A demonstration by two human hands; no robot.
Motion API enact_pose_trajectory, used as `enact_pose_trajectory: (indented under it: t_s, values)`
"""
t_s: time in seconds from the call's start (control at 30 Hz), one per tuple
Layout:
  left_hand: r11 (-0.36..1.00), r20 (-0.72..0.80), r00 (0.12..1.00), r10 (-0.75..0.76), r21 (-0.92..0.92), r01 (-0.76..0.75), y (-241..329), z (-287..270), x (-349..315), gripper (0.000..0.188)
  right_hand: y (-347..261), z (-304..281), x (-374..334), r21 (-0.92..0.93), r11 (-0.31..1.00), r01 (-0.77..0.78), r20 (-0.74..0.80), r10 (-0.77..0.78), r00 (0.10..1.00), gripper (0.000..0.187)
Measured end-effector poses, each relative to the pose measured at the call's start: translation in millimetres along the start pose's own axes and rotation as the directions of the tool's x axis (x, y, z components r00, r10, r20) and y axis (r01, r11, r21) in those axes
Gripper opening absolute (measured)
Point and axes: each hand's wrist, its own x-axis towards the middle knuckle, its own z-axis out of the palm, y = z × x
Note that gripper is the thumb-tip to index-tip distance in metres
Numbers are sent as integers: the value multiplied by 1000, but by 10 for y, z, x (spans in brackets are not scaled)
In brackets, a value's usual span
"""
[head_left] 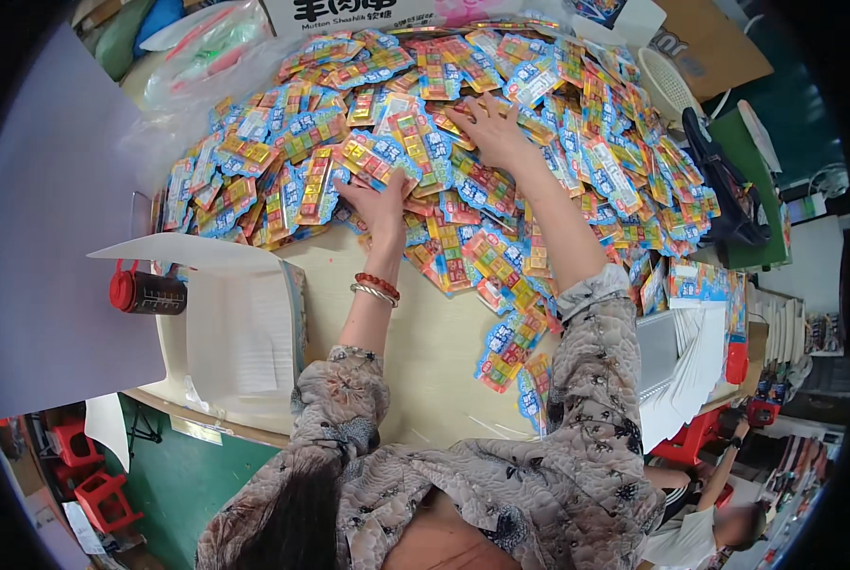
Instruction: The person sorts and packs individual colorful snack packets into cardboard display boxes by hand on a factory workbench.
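We see the heap of candy packets (463,123) filling the upper centre of the frame, spilling down the right side of the table (425,351). Left hand (379,204) lies spread flat on packets at centre; right hand (489,128) lies spread, fingers splayed, higher on the pile. Risk as we judge it: raking too hard could slide loose packets off the lower right edge. Packets are flat, glossy, blue-bordered with red and yellow blocks

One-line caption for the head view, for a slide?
Both hands, left hand and right hand, reach into a heap of colourful candy packets on a table.
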Motion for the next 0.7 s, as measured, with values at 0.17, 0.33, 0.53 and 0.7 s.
enact_pose_trajectory:
  t_s: [0.17,0.33,0.53,0.7]
  values:
    - [796,-36,959,281,567,-211,-116,13,208,109,-53,-51,205,44,998,47,1,-47,999,65]
    - [998,29,997,65,-11,-65,-60,-50,121,100,-241,-210,61,120,988,100,-16,-99,995,63]
    - [982,87,995,45,180,-60,-48,-403,-217,85,-609,-271,-648,35,998,59,-137,-53,989,62]
    - [986,129,991,47,155,-67,-20,-656,-646,86,-974,-319,-1183,12,999,-35,-192,37,981,61]
